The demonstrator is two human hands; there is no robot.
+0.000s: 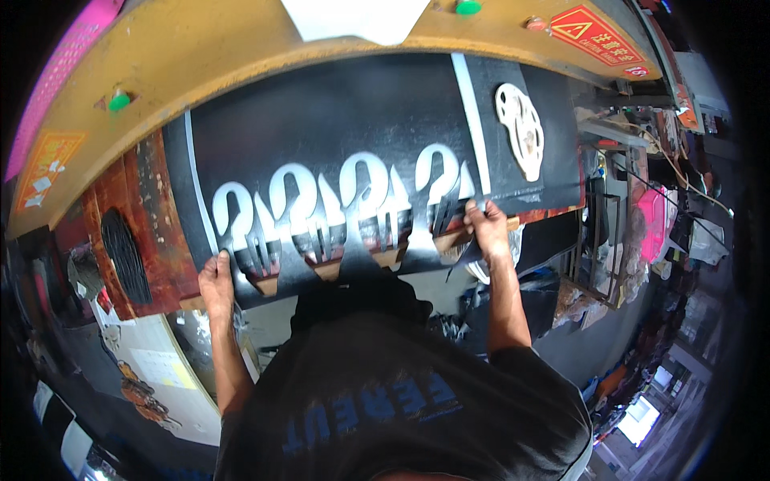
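A wide black sheet [321,104] lies across the work surface, its near part hanging over the front edge. Along its near side runs a row of several curved, hook-like cut-outs with narrow pointed slots between them; pale surface shows through. My left hand [215,284] is closed on the sheet's near left edge, thumb on top. At the near right corner, my right hand [488,228] pinches the sheet's edge between thumb and fingers. Right of the sheet, a pale, curved outline-shaped piece, probably a cutting die [521,132], rests on a black surface, touched by neither hand.
A yellow machine beam [265,56] with green buttons and a red warning label [597,36] spans the far side. On the reddish-brown board [152,200] at left lies a bundle of black strips [124,256]. Metal racks and a pink container [656,224] stand at right.
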